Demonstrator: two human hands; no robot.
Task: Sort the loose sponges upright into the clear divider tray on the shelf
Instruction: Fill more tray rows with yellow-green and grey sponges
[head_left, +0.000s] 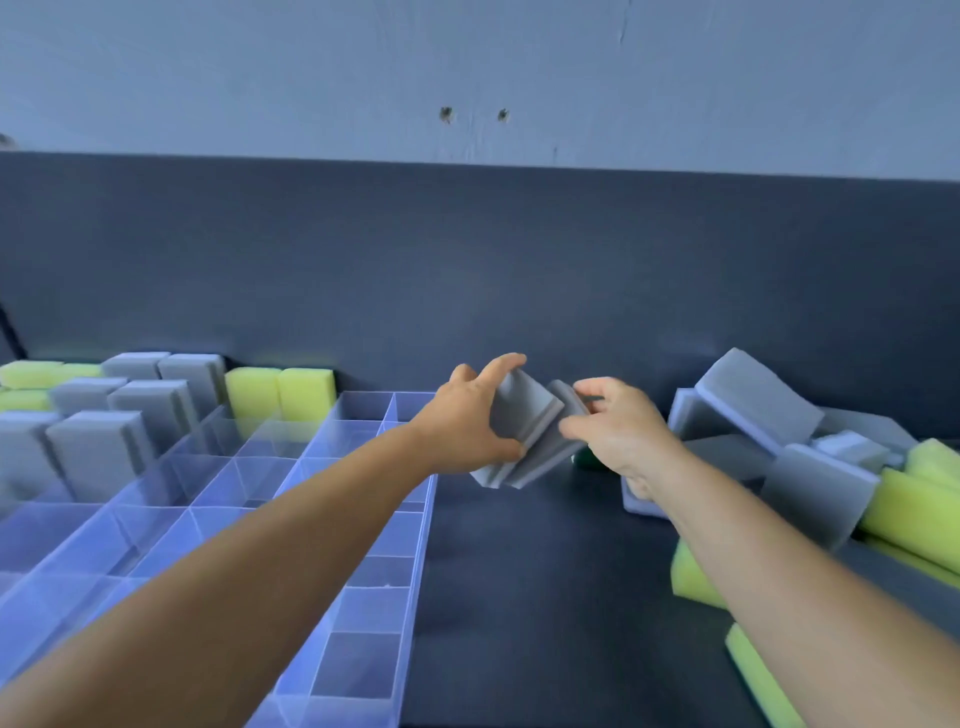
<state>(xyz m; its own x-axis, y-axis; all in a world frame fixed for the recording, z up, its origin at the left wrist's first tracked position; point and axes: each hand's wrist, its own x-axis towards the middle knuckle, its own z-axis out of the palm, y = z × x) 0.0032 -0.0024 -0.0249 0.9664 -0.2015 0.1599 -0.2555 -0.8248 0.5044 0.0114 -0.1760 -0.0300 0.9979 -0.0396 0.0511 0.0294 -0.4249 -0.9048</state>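
Both hands hold a small stack of grey sponges (530, 431) in the air just right of the clear divider tray (410, 545). My left hand (467, 415) grips the left sponge with thumb below and fingers curled over its top edge. My right hand (618, 426) pinches the right side of the stack. The tray's far-left compartments hold upright grey sponges (98, 447) and yellow-green sponges (280, 389). Its near and right compartments show no sponges.
A loose heap of grey sponges (753, 405) and yellow-green sponges (914, 509) lies at the right on the dark shelf surface (530, 597). A dark back panel (467, 260) rises behind everything. More yellow-green sponges (696, 577) lie by my right forearm.
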